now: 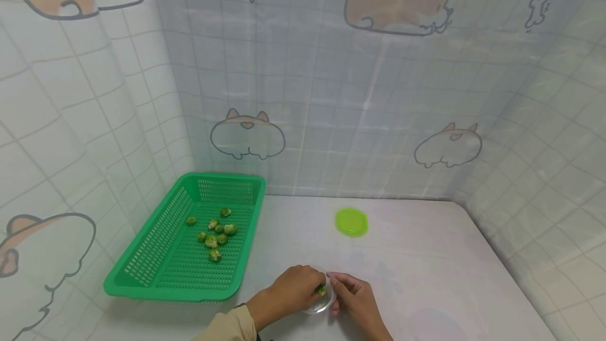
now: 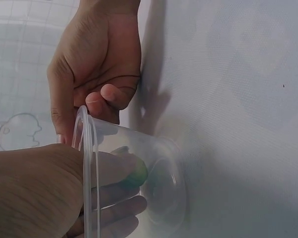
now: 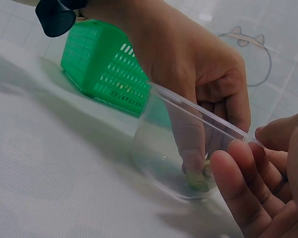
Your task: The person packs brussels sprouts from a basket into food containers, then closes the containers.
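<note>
A clear plastic tub (image 1: 323, 307) stands slightly tilted on the table at the front. My left hand (image 1: 298, 286) reaches down inside it, holding a green Brussels sprout (image 3: 198, 182) between thumb and fingers near the tub's bottom. From the right side my right hand (image 1: 357, 299) pinches the tub's rim (image 3: 208, 115) between thumb and fingers. Seen through the tub wall in the left wrist view, the sprout (image 2: 137, 171) sits at the left fingertips. Several more Brussels sprouts (image 1: 211, 241) lie in the green basket (image 1: 177, 291) to the left.
A bright green round lid (image 1: 352, 222) lies on the white table (image 1: 426, 257), behind the hands. Tiled-pattern sheets (image 1: 326, 93) with cartoon dogs hang at the back and both sides. A dark band (image 3: 59, 17) is on the left wrist.
</note>
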Tool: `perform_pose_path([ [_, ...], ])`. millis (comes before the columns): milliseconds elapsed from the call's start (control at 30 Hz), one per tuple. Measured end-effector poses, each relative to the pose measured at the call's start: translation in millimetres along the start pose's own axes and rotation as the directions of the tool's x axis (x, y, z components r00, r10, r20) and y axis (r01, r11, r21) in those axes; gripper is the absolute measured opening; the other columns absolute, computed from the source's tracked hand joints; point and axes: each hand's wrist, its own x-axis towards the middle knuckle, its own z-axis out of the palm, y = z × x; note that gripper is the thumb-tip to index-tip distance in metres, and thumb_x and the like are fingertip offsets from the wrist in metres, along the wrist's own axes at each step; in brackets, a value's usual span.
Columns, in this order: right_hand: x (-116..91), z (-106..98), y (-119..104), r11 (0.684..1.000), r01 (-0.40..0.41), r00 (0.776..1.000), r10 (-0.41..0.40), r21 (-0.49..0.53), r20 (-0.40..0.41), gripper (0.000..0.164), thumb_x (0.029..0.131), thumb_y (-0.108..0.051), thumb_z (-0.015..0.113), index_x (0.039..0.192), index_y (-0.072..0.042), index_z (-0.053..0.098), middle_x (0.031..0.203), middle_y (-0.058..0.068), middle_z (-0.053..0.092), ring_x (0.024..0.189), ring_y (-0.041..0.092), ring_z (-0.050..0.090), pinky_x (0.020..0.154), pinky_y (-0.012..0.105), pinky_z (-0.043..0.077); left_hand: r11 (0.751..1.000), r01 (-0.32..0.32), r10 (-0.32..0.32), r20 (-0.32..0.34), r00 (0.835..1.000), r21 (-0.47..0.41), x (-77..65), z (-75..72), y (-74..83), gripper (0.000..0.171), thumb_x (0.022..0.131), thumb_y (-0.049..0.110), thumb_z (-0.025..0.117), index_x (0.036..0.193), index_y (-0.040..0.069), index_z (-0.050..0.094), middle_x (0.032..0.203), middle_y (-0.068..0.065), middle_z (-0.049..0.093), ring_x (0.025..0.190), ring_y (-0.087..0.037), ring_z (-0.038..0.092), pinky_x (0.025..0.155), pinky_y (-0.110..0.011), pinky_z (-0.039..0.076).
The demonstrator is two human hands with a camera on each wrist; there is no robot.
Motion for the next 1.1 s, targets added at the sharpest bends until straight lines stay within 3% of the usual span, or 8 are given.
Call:
perform_pose_path([
  [233,-0.1,0.2,0.3,1.0,0.0,1.0,0.0,0.007,0.005,0.04,0.097,-0.028,0.069,0.121,0.003,0.069,0.075,0.004,0.065,0.054,0.011,0.062,0.053,0.022,0.055,1.0,-0.011,0.01,-0.024,1.0,-0.018,-3.1,-2.6,-1.8,0.012,0.082,0.021,0.084,0.085,0.02,0.072,0.071,0.017,0.058,0.062,0.001,0.047,0.059,-0.02,0.043],
  [400,-0.3,1.1,-0.1,1.0,-0.024,1.0,0.024,-0.01,0.006,0.041,0.097,-0.03,0.07,0.122,0.002,0.069,0.078,0.007,0.066,0.056,0.012,0.063,0.054,0.024,0.056,0.994,0.011,-0.014,-0.029,0.999,-0.107,-7.0,-8.4,-5.5,0.016,0.084,0.023,0.083,0.099,0.02,0.076,0.088,0.014,0.071,0.077,0.002,0.06,0.072,-0.023,0.053],
  [500,0.1,0.6,0.4,0.999,-0.032,0.999,0.032,-0.021,0.005,0.04,0.097,-0.031,0.069,0.122,0.0,0.07,0.08,0.008,0.067,0.057,0.013,0.063,0.055,0.024,0.056,0.98,0.02,-0.025,-0.022,0.999,-0.198,-9.7,-14.5,-7.5,0.019,0.086,0.025,0.081,0.104,0.019,0.076,0.095,0.013,0.073,0.085,0.0,0.064,0.078,-0.024,0.055],
  [700,0.3,0.6,2.1,0.999,-0.01,1.0,0.01,-0.031,-0.006,0.04,0.097,-0.031,0.069,0.121,0.001,0.07,0.077,0.008,0.066,0.056,0.014,0.063,0.054,0.024,0.055,0.945,-0.05,0.03,-0.067,0.997,-0.322,-17.0,-25.5,-16.1,0.02,0.09,0.025,0.078,0.109,0.019,0.075,0.103,0.013,0.073,0.092,-0.001,0.066,0.083,-0.024,0.055],
  [900,0.4,0.7,2.3,0.999,-0.022,1.0,0.021,-0.041,-0.012,0.04,0.097,-0.031,0.069,0.123,0.001,0.069,0.075,0.007,0.065,0.056,0.014,0.062,0.053,0.023,0.053,0.919,-0.049,0.011,-0.098,0.995,-0.391,-28.4,-43.8,-25.6,0.022,0.093,0.028,0.075,0.113,0.021,0.073,0.106,0.014,0.073,0.097,-0.002,0.067,0.088,-0.028,0.056],
  [1100,0.8,0.8,1.6,0.999,-0.036,0.999,0.035,-0.037,-0.026,0.042,0.096,-0.032,0.07,0.123,0.001,0.07,0.076,0.006,0.066,0.056,0.013,0.062,0.053,0.023,0.054,0.905,-0.052,-0.024,-0.172,0.985,-0.422,-41.6,-62.4,-41.1,0.024,0.092,0.029,0.076,0.115,0.024,0.071,0.11,0.014,0.072,0.101,-0.006,0.068,0.09,-0.031,0.057],
])
